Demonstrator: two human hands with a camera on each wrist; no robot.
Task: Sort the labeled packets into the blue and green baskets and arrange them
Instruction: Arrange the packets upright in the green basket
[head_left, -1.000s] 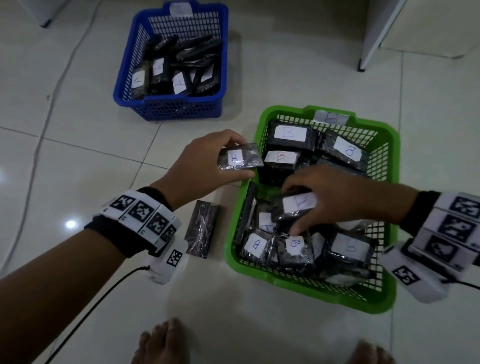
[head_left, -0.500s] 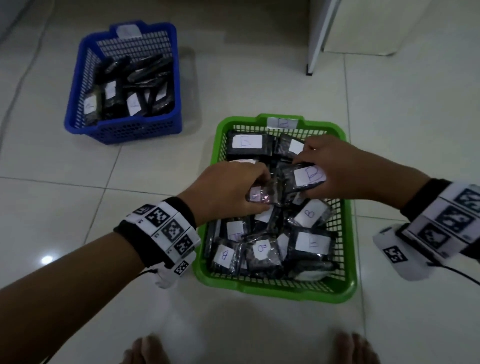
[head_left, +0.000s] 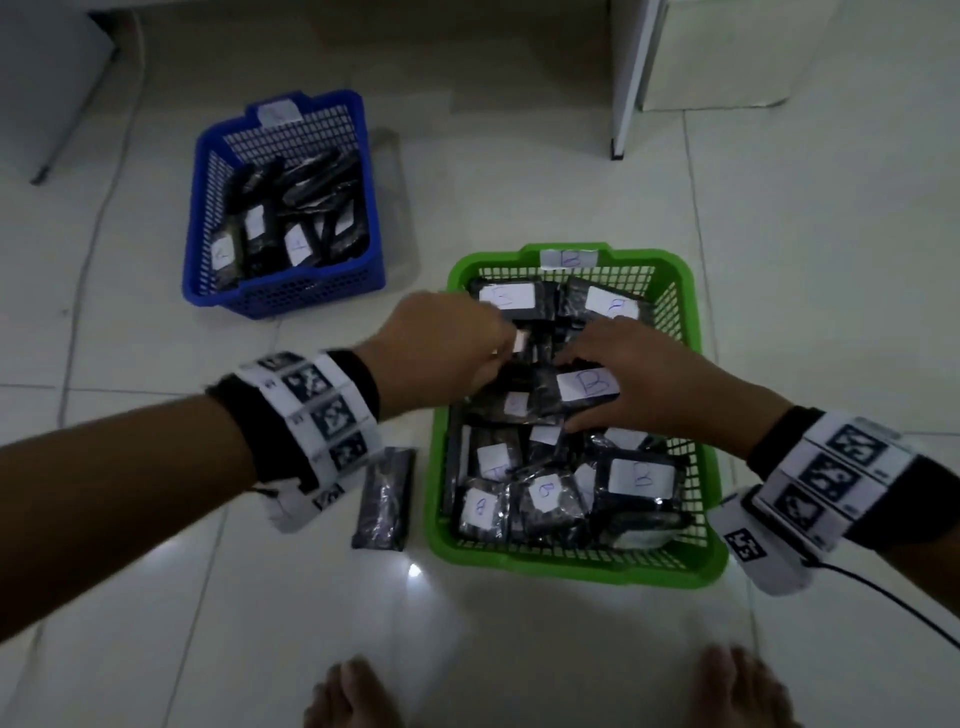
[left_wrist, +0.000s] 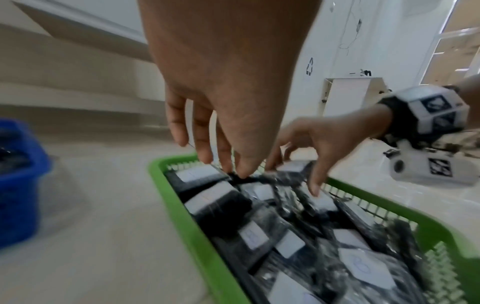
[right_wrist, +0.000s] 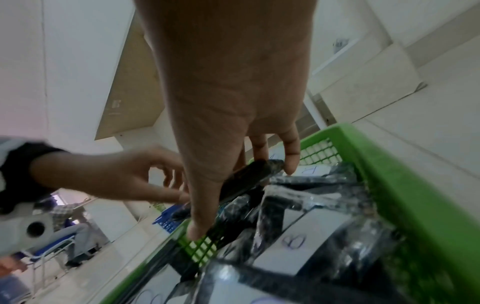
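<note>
The blue perforated plastic basket (head_left: 283, 291) stands at the far left on the tiled floor (head_left: 519, 623), with dark packets inside it. Nearer, one loose black plastic-wrapped packet (head_left: 385, 499) lies on the floor just beside the green perforated plastic basket (head_left: 571, 564), not yet sorted. Over the green basket the left hand (head_left: 436, 353) pinches the edge of a small black packet (left_wrist: 242, 180) with curled fingertips. The right hand (head_left: 670, 389) grips a black packet with a white label marked B (head_left: 587, 387) between thumb and fingers. To arrange well, each packet should go down flat with its label up (the pile is already crowded and uneven). The two hands are very near and may hinder one another.
</note>
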